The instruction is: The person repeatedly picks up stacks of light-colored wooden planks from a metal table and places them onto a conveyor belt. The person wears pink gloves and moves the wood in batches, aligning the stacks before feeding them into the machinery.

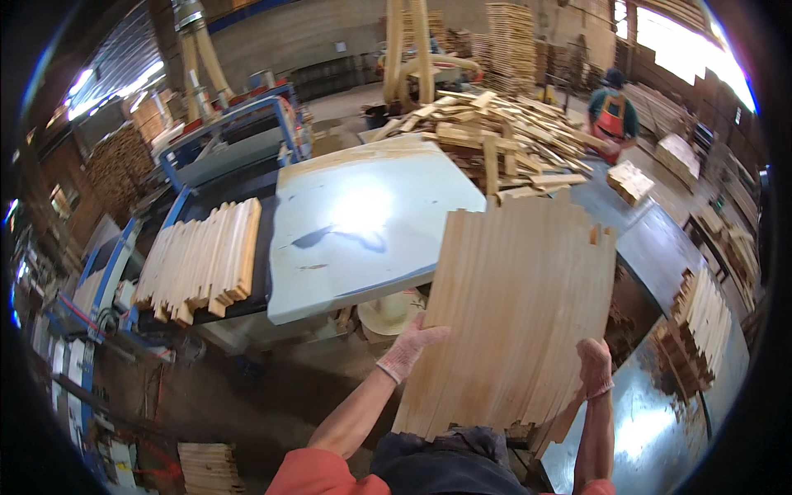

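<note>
A wide row of pale wooden slats point(516, 305), lying edge to edge with uneven far ends, spans the space between my hands in front of my body. My left hand point(410, 342), in a light knitted glove, grips the row's left edge with the thumb over the top. On the opposite edge, my right hand point(594, 367), gloved too, is closed against the slats with its fingers partly hidden. The near ends of the row reach my dark apron point(445, 454).
Left of the slats is a pale, shiny tabletop point(363, 223). Another slat row point(202, 260) lies on a dark conveyor of a blue-framed machine point(231, 136). Loose boards point(503, 136) are heaped beyond. A metal table point(643, 421) holds stacked slats point(701, 322); a co-worker point(612, 115) stands far right.
</note>
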The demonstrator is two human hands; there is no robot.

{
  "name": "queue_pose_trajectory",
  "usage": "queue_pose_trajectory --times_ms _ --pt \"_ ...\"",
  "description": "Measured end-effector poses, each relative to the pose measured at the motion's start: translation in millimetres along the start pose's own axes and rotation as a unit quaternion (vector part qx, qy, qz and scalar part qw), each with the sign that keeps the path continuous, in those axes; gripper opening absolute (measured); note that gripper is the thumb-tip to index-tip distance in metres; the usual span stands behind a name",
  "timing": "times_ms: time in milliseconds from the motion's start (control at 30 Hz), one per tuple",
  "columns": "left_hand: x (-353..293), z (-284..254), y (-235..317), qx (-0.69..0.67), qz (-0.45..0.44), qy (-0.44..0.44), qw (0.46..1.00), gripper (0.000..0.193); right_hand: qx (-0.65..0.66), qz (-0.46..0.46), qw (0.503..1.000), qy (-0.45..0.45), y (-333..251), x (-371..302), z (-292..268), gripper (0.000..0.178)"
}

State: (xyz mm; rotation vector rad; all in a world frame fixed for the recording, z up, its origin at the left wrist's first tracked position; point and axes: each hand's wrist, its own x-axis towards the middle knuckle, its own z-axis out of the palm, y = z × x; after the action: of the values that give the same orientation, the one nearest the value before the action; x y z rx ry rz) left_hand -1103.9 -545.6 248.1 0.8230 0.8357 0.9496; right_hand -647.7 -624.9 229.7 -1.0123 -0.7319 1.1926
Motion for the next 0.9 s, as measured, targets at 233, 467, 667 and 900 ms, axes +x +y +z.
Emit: queue_pose_trajectory --times_ms 233,467,667,900 --pt "-47 -142 71 -0.047 0.057 0.121 0.990 0.054 0.022 0.147 0.961 -0.233 72 138 190 0.052" --pt "-12 -275 135 -0.021 -0.024 0.230 0.973 0.067 -0.015 0.307 0.919 -0.248 143 244 346 0.052" --pt "53 -390 186 0.056 -0.040 0.281 0.957 0.073 -0.119 0.356 0.905 -0.200 205 326 463 0.046" --pt "128 -481 258 0.076 -0.073 0.296 0.949 0.070 -0.157 0.312 0.913 -0.209 243 418 566 0.047"
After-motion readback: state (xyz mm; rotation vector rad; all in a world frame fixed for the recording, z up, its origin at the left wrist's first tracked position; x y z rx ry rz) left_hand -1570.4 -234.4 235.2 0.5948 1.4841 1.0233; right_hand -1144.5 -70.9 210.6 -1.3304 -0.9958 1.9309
